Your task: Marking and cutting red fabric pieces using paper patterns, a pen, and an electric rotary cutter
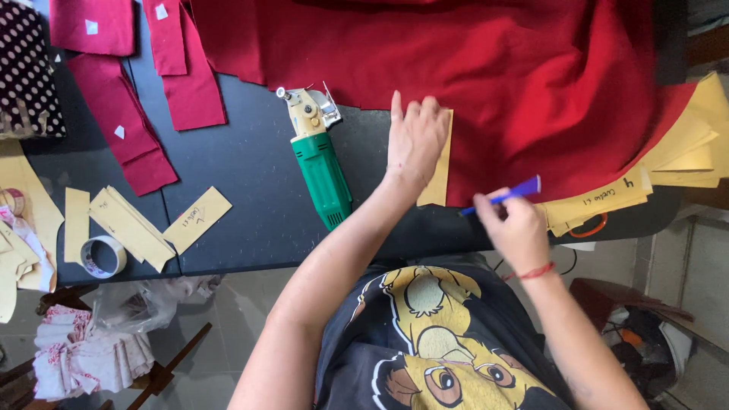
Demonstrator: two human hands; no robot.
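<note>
The left hand (414,140) lies flat, fingers together, on a tan paper pattern piece (440,168) over red cloth (531,83). The right hand (516,228) pinches a blue marker (505,197) — at four o'clock. A green electric cutter (320,156) rests at nine on the dark table (243,197).

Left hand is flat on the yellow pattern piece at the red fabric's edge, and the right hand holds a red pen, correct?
Not quite: the head view shows the pen in the right hand is blue. The left hand does lie flat on the yellow pattern piece at the red fabric's edge.

A green electric cutter (320,156), tape roll (102,257) and cut red strips (121,125) lie on the dark table (250,220).
</note>
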